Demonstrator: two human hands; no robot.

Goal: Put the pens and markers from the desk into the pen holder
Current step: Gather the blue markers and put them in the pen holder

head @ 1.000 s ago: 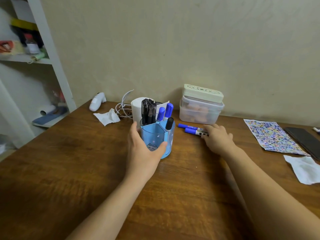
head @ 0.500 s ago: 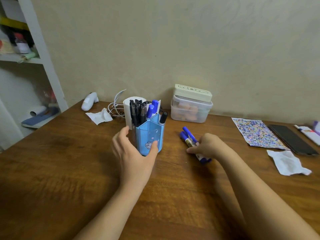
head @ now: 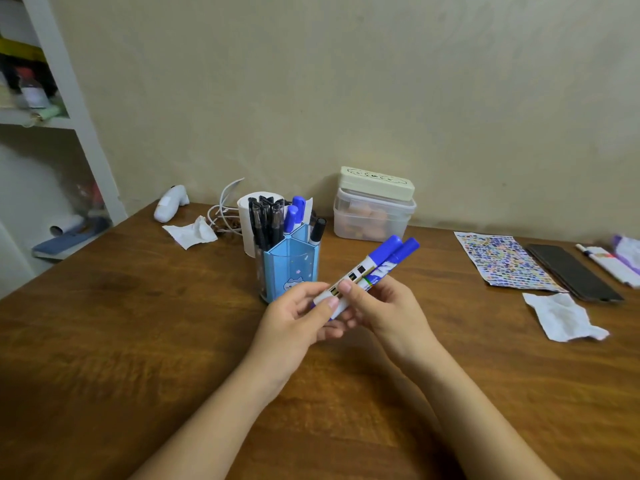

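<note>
I see my left hand [head: 298, 322] and right hand [head: 384, 311] both pinching two smooth white-barrelled markers with blue caps [head: 375, 268], raised just in front of the light-blue faceted plastic pen holder [head: 289, 268] on the grained wooden desk [head: 138, 341]. The marker tails are hidden behind my fingers. A crumpled white tissue [head: 562, 320] lies well to the right.

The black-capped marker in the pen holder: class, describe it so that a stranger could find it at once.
Start at the wooden desk and find the blue pen holder near the wall. In its right-hand compartment stands the black-capped marker, alone and leaning right. Its neighbours are a bunch of black pens on the left and blue-capped markers behind.
</note>
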